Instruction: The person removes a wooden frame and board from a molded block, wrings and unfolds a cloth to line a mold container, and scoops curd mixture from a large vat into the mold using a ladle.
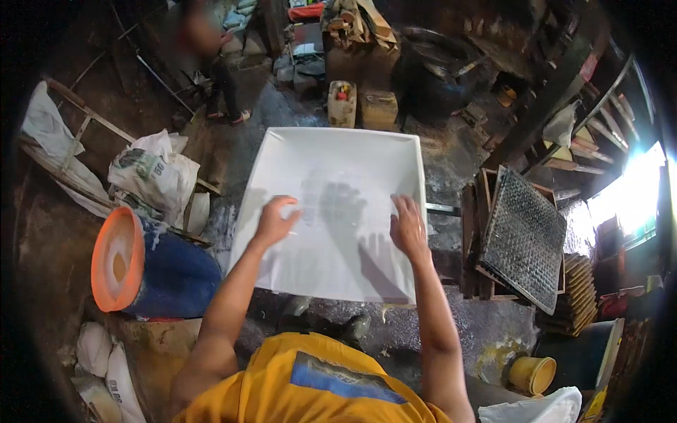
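A large, shallow white square tray (331,278), seemingly lined with cloth or sheeting, stands in front of me with raised sides. My left hand (277,220) hovers over its left part, thumb and fingers curved apart with nothing between them. Over the right part, close to the right side wall, is my right hand (408,224), its fingers loosely spread and holding nothing. Shadows of both hands fall on the white surface. Whether either hand touches the lining, I cannot tell.
At left stands a blue barrel (180,271) with an orange basin (106,289) at its mouth, near white sacks (155,173). A dark textured panel (525,240) leans at right. Jugs (343,106) sit beyond the tray. Another person (224,84) stands back left. A yellow bucket (533,375) is lower right.
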{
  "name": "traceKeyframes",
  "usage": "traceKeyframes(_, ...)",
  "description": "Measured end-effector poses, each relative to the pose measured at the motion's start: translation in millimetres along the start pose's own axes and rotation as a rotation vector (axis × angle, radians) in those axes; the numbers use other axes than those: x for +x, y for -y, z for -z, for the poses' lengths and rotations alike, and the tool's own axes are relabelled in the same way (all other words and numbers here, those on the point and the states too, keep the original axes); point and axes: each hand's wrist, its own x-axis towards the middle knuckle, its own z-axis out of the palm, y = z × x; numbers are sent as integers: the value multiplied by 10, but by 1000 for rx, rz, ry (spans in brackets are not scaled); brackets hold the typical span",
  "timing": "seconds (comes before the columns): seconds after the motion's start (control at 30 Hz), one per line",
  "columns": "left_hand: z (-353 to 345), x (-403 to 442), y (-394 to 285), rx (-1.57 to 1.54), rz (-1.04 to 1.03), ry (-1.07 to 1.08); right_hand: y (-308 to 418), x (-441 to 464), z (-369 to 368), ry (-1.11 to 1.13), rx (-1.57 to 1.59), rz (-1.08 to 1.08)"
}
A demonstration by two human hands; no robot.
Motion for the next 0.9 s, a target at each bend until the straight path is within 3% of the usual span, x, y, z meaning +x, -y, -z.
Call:
traceKeyframes(0.1,413,129,946,-91,316,-194,-250,583,-668,-143,-109,23)
traceKeyframes(0.13,529,132,1141,-156,447,-228,-792,678,-1175,-77,-307,-1)
traceKeyframes(0.17,637,88,1357,-222,582,-266,-1013,745,-1339,258,-285,-228)
traceKeyframes(0.2,428,17,2047,-243,691,-187,-957,681,-1516,116,-349,-221)
traceKeyframes(0.23,366,-26,2263,-567,1015,-84,-900,621,-1691,-26,-408,-221)
traceKeyframes(0.27,443,-1,1988,-704,1098,105,-696,581,-1817,-162,-398,21)
traceKeyframes(0.3,246,-128,2253,-861,909,207,-149,612,-1804,-206,-299,-59)
traceKeyframes(0.33,130,-165,2362,-769,926,85,400,676,-1843,-136,-314,-191)
traceKeyframes(0.37,109,-217,2384,-829,858,54,777,690,-1950,-109,-262,-147)
traceKeyframes(0.4,-238,-312,2806,-699,720,-113,1218,739,-2050,-36,-198,-175)
traceKeyframes(0.47,-64,-221,2595,-406,814,-79,1899,862,-2253,25,-74,-185)
traceKeyframes(0.53,-208,-215,2695,-216,776,-137,2318,1015,-2411,-57,30,-123)
traceKeyframes(0.57,-23,-90,2513,-211,870,-25,2416,1094,-2493,-104,39,-106)
traceKeyframes(0.6,17,-72,2517,-181,800,30,2489,1169,-2573,-152,47,-89)
traceKeyframes(0.77,441,121,2237,-201,588,-417,2749,1224,-2839,-292,-139,-154)
traceKeyframes(0.87,889,190,1901,-211,411,-434,2513,934,-3272,84,-329,-137)
traceKeyframes(0.9,962,172,1842,-201,344,-398,2435,953,-3355,55,-332,-135)
